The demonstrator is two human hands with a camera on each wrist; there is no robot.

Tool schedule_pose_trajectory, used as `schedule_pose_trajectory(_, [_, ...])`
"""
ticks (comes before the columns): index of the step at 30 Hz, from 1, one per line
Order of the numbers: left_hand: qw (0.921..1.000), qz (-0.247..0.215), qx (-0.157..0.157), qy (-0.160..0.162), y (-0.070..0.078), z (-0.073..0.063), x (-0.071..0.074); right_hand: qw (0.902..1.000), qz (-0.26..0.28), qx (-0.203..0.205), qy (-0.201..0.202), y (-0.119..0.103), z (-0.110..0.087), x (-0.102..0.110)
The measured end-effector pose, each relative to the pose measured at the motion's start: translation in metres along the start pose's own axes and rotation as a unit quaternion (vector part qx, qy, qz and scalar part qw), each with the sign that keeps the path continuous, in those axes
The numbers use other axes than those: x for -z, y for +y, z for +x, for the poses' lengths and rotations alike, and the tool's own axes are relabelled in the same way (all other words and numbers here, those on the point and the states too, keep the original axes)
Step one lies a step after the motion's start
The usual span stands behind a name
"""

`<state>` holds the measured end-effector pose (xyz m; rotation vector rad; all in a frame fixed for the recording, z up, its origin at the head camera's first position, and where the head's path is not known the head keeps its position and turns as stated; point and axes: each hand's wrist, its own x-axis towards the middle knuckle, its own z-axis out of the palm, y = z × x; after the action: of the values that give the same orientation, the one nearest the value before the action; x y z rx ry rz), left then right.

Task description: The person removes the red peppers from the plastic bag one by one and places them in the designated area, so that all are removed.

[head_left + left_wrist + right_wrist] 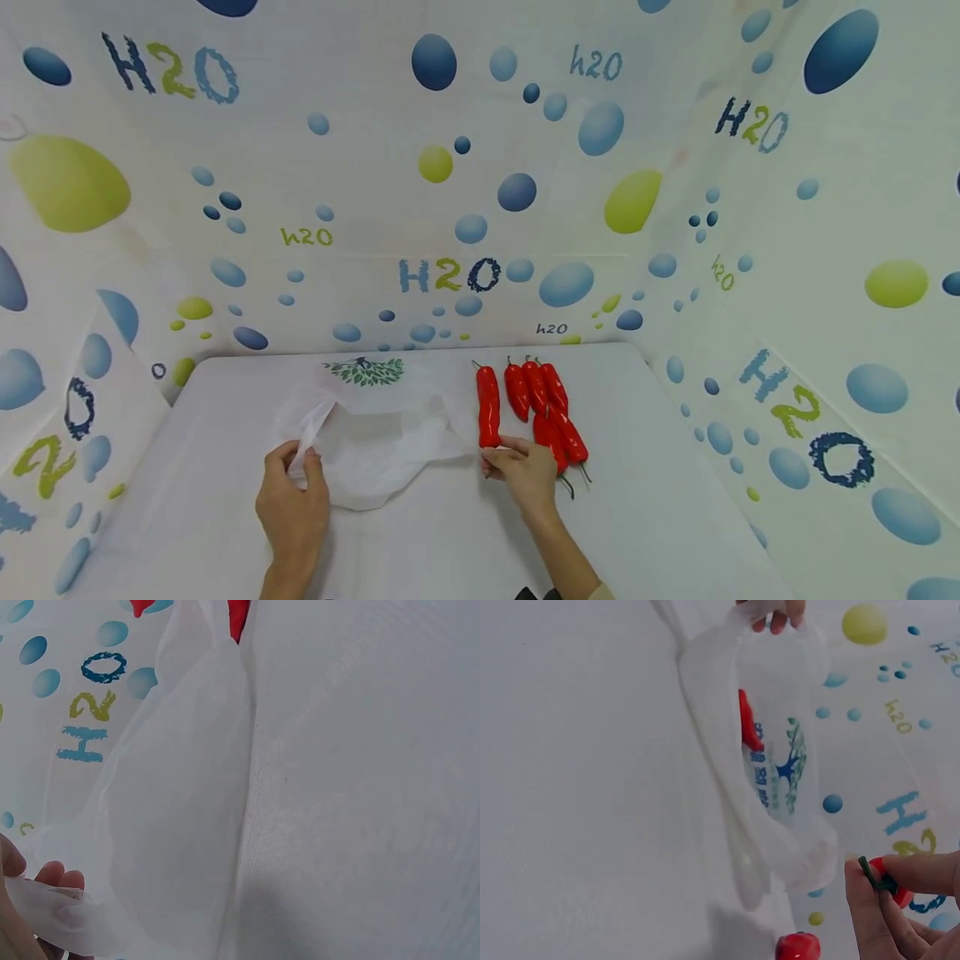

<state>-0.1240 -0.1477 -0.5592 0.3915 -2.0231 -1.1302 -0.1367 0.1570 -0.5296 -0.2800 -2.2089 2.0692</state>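
Observation:
A thin white plastic bag (375, 479) with a green tree print lies with its mouth spread. My left hand (294, 500) pinches the left edge of that mouth; the film passes between its fingers (51, 874) in the left wrist view. Through the opening, a red pepper (748, 724) shows in the right wrist view. Right of the bag, my right hand (525, 473) pinches a long red chili pepper (488, 408), which extends away from the fingertips. The right wrist view shows a green stem (870, 874) at these fingers. The palm hides part of it.
Several more red peppers (536, 387) lie grouped just right of and beyond my right hand. A white cloth covers the table (645, 517). Behind and at both sides stands a white curtain (360, 167) with blue and green dots and H2O lettering.

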Motion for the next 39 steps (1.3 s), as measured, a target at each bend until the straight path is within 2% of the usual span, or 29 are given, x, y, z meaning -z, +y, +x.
schedule_pose_trajectory(9, [1.0000, 0.003, 0.002, -0.001, 0.001, 0.000, -0.001, 0.9990, -0.035, 0.006, 0.029, 0.019, 0.000, 0.015])
schedule_pose_trajectory(22, [0.9999, 0.002, 0.013, -0.007, 0.004, 0.000, 0.000, 0.9965, -0.057, -0.012, 0.060, 0.027, -0.001, 0.032])
schedule_pose_trajectory(39, [1.0000, -0.001, 0.005, -0.003, 0.003, 0.000, 0.000, 0.9947, -0.085, -0.011, 0.057, 0.034, 0.000, 0.050])
